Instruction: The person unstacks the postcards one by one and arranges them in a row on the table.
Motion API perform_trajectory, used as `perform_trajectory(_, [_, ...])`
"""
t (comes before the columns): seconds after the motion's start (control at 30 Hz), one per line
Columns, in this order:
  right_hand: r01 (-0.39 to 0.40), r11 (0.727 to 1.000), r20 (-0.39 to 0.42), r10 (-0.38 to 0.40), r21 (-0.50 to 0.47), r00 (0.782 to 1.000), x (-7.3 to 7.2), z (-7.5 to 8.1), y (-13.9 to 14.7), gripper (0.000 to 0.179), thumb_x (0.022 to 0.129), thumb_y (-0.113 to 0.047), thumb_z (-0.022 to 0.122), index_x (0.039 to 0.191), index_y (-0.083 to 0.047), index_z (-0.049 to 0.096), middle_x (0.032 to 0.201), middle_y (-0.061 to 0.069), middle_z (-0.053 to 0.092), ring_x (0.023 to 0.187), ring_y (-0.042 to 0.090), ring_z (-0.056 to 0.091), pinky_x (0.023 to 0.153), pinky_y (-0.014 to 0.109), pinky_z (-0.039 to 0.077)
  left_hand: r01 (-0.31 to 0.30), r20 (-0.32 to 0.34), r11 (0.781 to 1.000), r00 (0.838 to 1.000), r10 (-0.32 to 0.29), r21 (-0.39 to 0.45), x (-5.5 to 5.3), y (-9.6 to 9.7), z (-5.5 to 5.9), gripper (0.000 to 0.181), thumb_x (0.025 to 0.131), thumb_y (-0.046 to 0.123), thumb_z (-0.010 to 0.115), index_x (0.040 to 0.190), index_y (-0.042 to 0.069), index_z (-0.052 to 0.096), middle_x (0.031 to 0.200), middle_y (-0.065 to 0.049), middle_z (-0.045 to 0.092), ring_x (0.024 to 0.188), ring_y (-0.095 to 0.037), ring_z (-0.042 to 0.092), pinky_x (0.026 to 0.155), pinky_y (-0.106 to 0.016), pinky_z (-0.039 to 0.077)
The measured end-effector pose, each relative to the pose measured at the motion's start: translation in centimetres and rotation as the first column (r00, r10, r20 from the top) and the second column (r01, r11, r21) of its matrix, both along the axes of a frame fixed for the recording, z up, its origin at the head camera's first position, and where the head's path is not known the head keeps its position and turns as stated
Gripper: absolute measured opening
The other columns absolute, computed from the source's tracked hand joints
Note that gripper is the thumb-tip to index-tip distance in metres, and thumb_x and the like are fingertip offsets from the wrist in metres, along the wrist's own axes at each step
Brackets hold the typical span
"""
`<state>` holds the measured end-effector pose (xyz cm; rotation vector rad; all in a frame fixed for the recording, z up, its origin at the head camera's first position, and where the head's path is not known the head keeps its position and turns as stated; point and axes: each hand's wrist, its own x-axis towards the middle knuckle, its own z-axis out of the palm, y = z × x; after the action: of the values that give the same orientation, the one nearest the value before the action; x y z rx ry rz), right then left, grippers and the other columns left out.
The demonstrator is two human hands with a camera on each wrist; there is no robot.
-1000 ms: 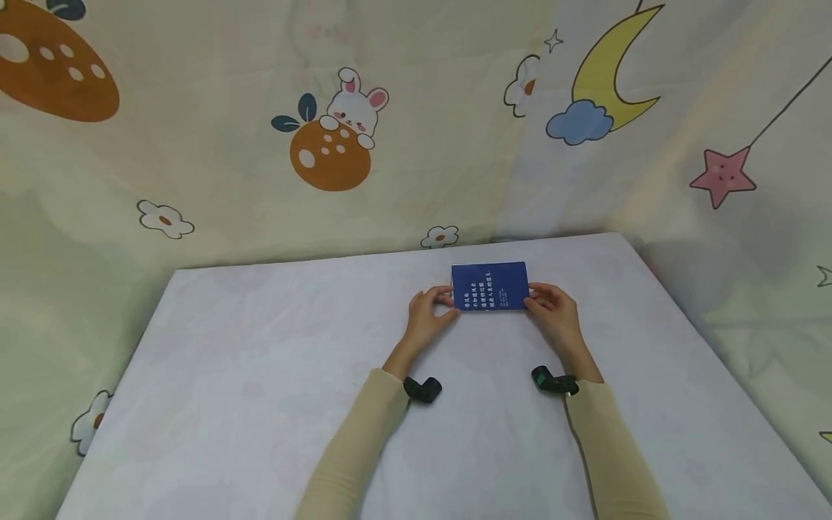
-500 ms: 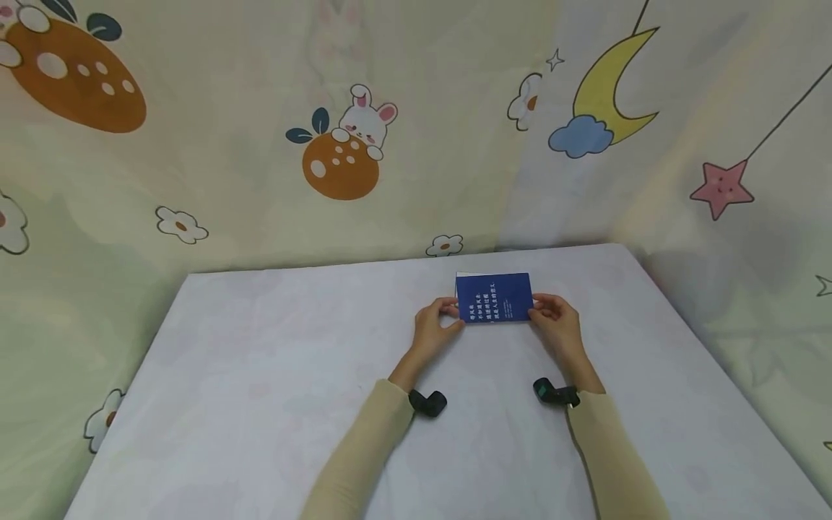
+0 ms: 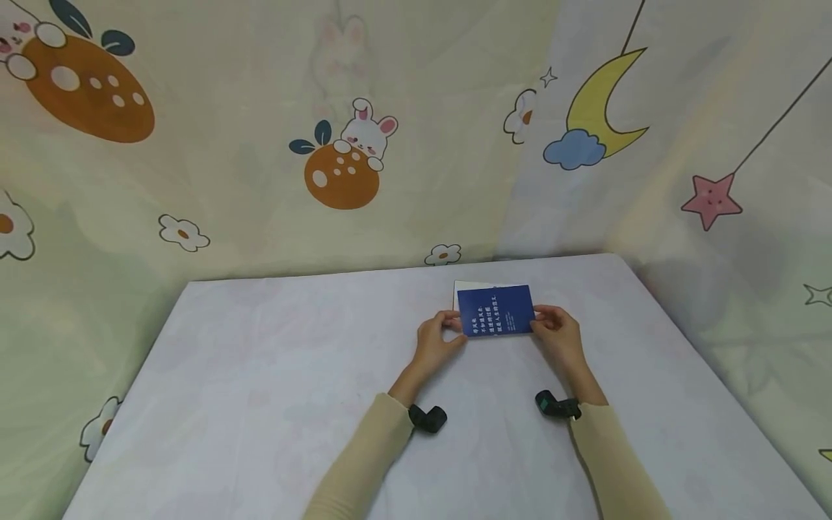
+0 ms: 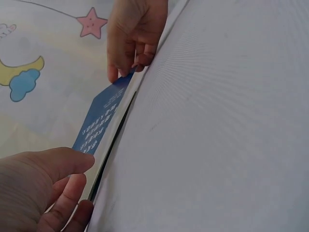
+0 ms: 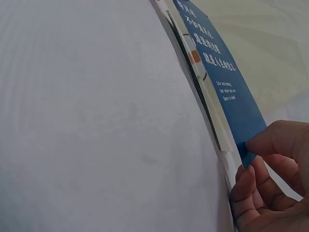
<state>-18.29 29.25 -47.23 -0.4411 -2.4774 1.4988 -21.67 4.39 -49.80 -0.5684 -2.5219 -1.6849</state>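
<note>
A blue card (image 3: 496, 310) with white Chinese characters is held level between both hands over the far part of the table. At its left end, my left hand (image 3: 435, 345) pinches it, thumb on top in the left wrist view. My right hand (image 3: 560, 336) pinches the right end between thumb and fingers, plainest in the right wrist view. Under the blue card lies a cream-coloured piece (image 3: 463, 287) showing past its far left edge. In the right wrist view that cream piece (image 5: 215, 116) has a printed flower and thin dark layers below it, and the blue card sits raised over it.
The table (image 3: 292, 375) has a white cover. Behind it hangs a cloth backdrop (image 3: 247, 180) printed with a bunny, moon, star and flowers. Each wrist wears a small black camera (image 3: 427, 419), and the sleeves are beige.
Both hands have drawn the blue card slightly toward the body and tilted it a little. More of the cream piece now shows behind its far edge. The whole view has shifted downward.
</note>
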Motion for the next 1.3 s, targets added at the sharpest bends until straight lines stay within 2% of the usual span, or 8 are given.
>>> perform_trajectory(0.3, [-0.021, 0.998, 0.061, 0.017, 0.061, 0.998, 0.9, 0.1, 1.0, 0.038, 0.091, -0.007, 0.062, 0.128, 0.002, 0.057, 0.113, 0.019, 0.06, 0.092, 0.017, 0.054, 0.07, 0.011, 0.042, 0.04, -0.02, 0.999, 0.999, -0.041, -0.024, 0.7, 0.4, 0.1, 0.042, 0.078, 0.005, 0.075, 0.118, 0.002, 0.061, 0.098, -0.008, 0.072, 0.101, -0.028, 0.06, 0.105, -0.047, 0.03])
perform_trajectory(0.67, [-0.053, 0.994, 0.07, 0.046, 0.094, 0.996, 2.1, 0.9, 2.0, 0.038, 0.091, -0.007, 0.062, 0.127, 0.004, 0.057, 0.112, 0.021, 0.059, 0.087, 0.01, 0.052, 0.068, 0.011, 0.043, 0.092, 0.014, 0.994, 0.996, -0.091, -0.066, 1.5, 1.1, 0.6, 0.043, 0.08, 0.008, 0.075, 0.12, 0.002, 0.059, 0.101, -0.007, 0.072, 0.107, -0.027, 0.056, 0.108, -0.045, 0.026])
perform_trajectory(1.0, [-0.094, 0.984, 0.084, 0.082, 0.153, 0.993, 3.1, 0.9, 3.2, 0.038, 0.091, -0.009, 0.064, 0.125, 0.005, 0.057, 0.107, 0.018, 0.06, 0.083, 0.01, 0.051, 0.067, 0.014, 0.042, 0.12, 0.018, 0.989, 0.993, -0.119, -0.086, 2.3, 1.7, 0.5, 0.041, 0.082, 0.009, 0.074, 0.12, 0.003, 0.06, 0.099, -0.005, 0.072, 0.107, -0.024, 0.057, 0.109, -0.043, 0.025])
perform_trajectory(1.3, [-0.142, 0.977, 0.066, 0.133, 0.16, 0.989, 4.3, 0.9, 4.4, 0.038, 0.091, -0.007, 0.065, 0.125, 0.009, 0.056, 0.107, 0.022, 0.06, 0.079, 0.0, 0.051, 0.067, 0.013, 0.044, 0.144, 0.001, 0.982, 0.989, -0.145, -0.127, 2.9, 2.4, 0.3, 0.039, 0.083, 0.012, 0.073, 0.119, 0.004, 0.061, 0.098, -0.003, 0.073, 0.107, -0.022, 0.057, 0.108, -0.041, 0.027])
